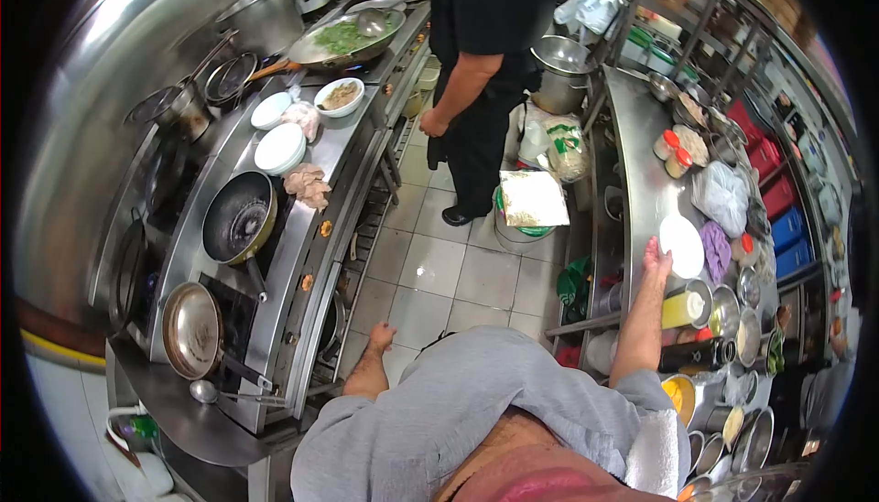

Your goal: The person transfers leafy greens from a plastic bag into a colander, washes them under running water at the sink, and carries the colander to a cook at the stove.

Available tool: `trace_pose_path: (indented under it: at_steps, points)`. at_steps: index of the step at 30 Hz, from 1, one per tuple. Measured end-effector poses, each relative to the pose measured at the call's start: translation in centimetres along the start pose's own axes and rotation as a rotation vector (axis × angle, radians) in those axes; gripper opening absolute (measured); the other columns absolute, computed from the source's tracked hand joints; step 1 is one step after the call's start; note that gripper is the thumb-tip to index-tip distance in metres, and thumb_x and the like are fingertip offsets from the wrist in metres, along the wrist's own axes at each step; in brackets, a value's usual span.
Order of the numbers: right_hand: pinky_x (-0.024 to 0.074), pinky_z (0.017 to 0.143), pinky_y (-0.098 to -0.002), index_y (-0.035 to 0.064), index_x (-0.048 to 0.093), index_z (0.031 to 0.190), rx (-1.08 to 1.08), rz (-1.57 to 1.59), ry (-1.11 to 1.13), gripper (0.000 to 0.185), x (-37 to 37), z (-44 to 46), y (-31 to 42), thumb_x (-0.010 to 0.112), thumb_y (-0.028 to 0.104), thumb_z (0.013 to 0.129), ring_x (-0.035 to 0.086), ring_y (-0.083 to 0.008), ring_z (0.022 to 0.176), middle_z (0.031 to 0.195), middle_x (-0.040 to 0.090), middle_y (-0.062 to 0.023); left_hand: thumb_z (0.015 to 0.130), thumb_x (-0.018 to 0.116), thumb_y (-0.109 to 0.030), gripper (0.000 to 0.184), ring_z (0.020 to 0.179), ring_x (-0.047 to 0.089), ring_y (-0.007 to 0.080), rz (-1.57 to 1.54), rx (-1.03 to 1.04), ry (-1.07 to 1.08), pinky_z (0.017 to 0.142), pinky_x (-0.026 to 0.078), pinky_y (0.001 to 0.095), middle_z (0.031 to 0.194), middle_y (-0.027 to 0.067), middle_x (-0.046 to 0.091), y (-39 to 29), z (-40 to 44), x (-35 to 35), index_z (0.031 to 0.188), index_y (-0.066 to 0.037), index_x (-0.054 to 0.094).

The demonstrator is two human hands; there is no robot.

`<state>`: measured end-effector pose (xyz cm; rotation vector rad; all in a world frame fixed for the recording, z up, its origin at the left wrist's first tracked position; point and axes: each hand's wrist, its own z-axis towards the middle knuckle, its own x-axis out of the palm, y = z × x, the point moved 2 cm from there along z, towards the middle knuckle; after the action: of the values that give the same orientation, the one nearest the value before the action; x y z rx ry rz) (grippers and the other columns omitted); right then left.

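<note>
A round white plate is at the right-hand steel counter, with my right hand closed on its near-left edge. Between the counters my left hand hangs low over the floor, its fingers loosely apart with nothing seen in them. Close to the plate are a purple cloth, a filled clear plastic bag and a container of yellow liquid. Jars with red lids stand farther up the counter.
A person in black stands ahead in the aisle. By them is a bucket with a board on top. The left stove counter bears a black wok, a steel pan, white bowls and a wok of greens.
</note>
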<state>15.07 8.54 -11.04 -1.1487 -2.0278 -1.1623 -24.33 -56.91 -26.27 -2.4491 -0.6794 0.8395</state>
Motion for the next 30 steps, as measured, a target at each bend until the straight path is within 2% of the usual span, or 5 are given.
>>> trace_pose_path:
  at_steps: [8, 10, 14, 24, 30]
  points:
    - [0.0470, 0.074, -0.0416, 0.0031, 0.034, 0.127, -0.273, -0.484, -0.030, 0.053, 2.0, -2.4, -1.5, 0.055, 0.029, 0.085, 0.054, -0.0315, 0.097, 0.117, 0.046, -0.0182, 0.077, 0.062, -0.022, 0.049, 0.061, 0.059, 0.0200, 0.120, -0.153, 0.037, 0.046, 0.051, 0.0332, 0.090, 0.0129, 0.059, 3.1, -7.6, 4.1, 0.119, -0.002, 0.047]
    - [0.0437, 0.079, -0.0443, 0.0016, 0.041, 0.123, -0.845, -1.576, 0.041, 0.053, 1.4, -2.0, -2.9, 0.061, 0.024, 0.080, 0.055, -0.0305, 0.096, 0.119, 0.045, -0.0179, 0.077, 0.062, -0.023, 0.049, 0.063, 0.059, 0.0205, 0.132, -0.185, 0.051, 0.047, 0.051, 0.0336, 0.093, 0.0130, 0.059, 3.2, -7.5, 4.9, 0.119, -0.002, 0.047]
    - [0.0319, 0.091, -0.0472, 0.0089, 0.049, 0.119, -1.101, -2.165, 0.062, 0.050, 3.7, -9.8, -5.5, 0.064, 0.029, 0.076, 0.042, -0.0283, 0.112, 0.123, 0.043, -0.0134, 0.076, 0.061, -0.024, 0.053, 0.070, 0.061, 0.0210, -0.022, -0.067, 0.033, 0.050, 0.053, 0.0340, 0.097, 0.0147, 0.059, 2.1, -4.3, 6.3, 0.121, -0.001, 0.045]
    - [0.0257, 0.096, -0.0470, 0.0147, 0.049, 0.121, -1.045, -2.295, 0.153, 0.051, 3.2, -9.8, -5.4, 0.063, 0.029, 0.074, 0.032, -0.0285, 0.120, 0.127, 0.040, -0.0106, 0.076, 0.061, -0.029, 0.052, 0.102, 0.055, 0.0281, 0.164, 0.179, -0.018, 0.089, 0.043, 0.0345, 0.110, 0.0191, 0.056, -4.3, -0.6, 7.4, 0.117, 0.000, 0.049]
    - [0.0246, 0.098, -0.0470, 0.0156, 0.050, 0.120, -1.014, -2.294, 0.137, 0.050, 3.5, -10.0, -5.5, 0.062, 0.027, 0.074, 0.032, -0.0284, 0.121, 0.128, 0.039, -0.0104, 0.077, 0.062, -0.030, 0.051, 0.104, 0.054, 0.0280, 0.203, 0.148, 0.037, 0.089, 0.042, 0.0346, 0.111, 0.0183, 0.056, -4.6, -0.9, 8.5, 0.117, 0.000, 0.050]
